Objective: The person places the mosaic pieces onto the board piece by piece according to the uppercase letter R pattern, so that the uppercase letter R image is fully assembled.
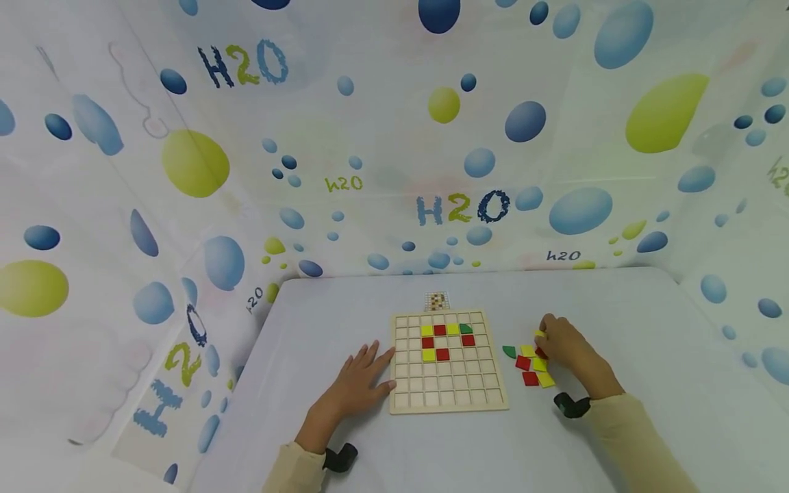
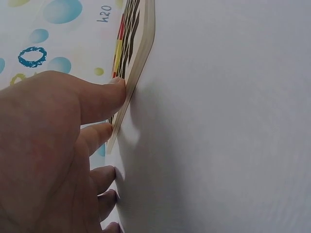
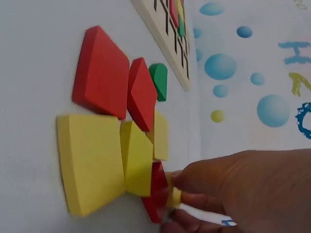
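Observation:
My left hand [image 1: 357, 383] lies flat on the table with fingers spread. Its thumb and index fingertip touch the left edge of a square wooden grid board [image 1: 446, 385]. Red and yellow square tiles and one green rounded piece [image 1: 466, 329] sit in the board's upper cells. To the board's right, my right hand [image 1: 564, 346] pinches a yellow tile [image 3: 175, 196] between thumb and fingers, beside a red tile [image 3: 156, 191] in the loose pile. Closer to the wrist camera lie a yellow tile [image 3: 92, 162] and a red tile [image 3: 103, 73].
A small printed pattern card [image 1: 437, 301] lies just behind the board. One loose green rounded piece [image 1: 509, 352] rests between board and pile. A white patterned sheet [image 1: 382, 137] rises behind the white table [image 1: 308, 329] and along its left side.

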The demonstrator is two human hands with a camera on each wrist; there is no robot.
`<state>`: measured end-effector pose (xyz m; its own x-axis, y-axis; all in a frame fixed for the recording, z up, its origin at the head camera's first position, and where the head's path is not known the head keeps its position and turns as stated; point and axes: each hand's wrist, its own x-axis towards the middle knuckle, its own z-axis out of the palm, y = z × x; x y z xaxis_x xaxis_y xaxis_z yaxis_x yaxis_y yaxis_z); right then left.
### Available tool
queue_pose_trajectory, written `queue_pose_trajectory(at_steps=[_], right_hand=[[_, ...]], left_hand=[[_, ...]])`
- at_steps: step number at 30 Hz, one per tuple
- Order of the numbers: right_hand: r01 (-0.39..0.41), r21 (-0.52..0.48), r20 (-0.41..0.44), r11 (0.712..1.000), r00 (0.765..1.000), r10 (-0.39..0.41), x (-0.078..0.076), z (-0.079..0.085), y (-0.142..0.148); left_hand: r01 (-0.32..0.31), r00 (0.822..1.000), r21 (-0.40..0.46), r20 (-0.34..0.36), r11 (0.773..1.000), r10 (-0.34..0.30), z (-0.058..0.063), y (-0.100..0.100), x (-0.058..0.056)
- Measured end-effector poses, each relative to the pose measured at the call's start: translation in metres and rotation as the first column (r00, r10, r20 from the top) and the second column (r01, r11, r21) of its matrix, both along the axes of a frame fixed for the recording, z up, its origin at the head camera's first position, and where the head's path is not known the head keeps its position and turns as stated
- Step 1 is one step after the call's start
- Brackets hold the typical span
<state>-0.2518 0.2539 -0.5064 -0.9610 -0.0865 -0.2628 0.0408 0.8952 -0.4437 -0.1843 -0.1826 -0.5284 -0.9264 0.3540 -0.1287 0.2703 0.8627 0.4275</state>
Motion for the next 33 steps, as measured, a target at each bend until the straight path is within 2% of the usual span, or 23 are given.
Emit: queue_pose_trajectory(at_steps=[5,8,13,20,24,33], right_hand=[[-0.002,-0.119,-0.058,0.993,0.998,-0.005,-0.008,-0.021,-0.005],[-0.011,-0.155,-0.091,0.988,0.996,-0.004,-0.009,-0.028,-0.01],[-0.043,-0.176,-0.113,0.983,0.993,0.024,-0.008,-0.029,-0.016],[-0.036,-0.168,-0.097,0.985,0.995,0.02,-0.005,-0.024,-0.017],[-0.05,-0.168,-0.11,0.985,0.993,0.031,-0.004,-0.027,-0.017],[-0.095,-0.193,-0.148,0.977,0.987,0.067,-0.014,-0.035,-0.026]], left_hand=[[0.001,1.0,-0.002,-0.011,1.0,-0.001,0.0,0.002,0.0],[-0.001,1.0,-0.011,-0.006,1.0,0.0,0.0,0.002,-0.001],[-0.005,1.0,-0.018,0.004,1.0,0.005,0.0,0.002,-0.001],[-0.003,1.0,-0.021,-0.009,1.0,0.003,-0.002,0.001,0.0],[0.0,1.0,-0.014,-0.008,1.0,0.0,-0.002,0.001,0.0],[0.005,1.0,-0.011,-0.013,1.0,-0.005,-0.003,-0.001,-0.002]])
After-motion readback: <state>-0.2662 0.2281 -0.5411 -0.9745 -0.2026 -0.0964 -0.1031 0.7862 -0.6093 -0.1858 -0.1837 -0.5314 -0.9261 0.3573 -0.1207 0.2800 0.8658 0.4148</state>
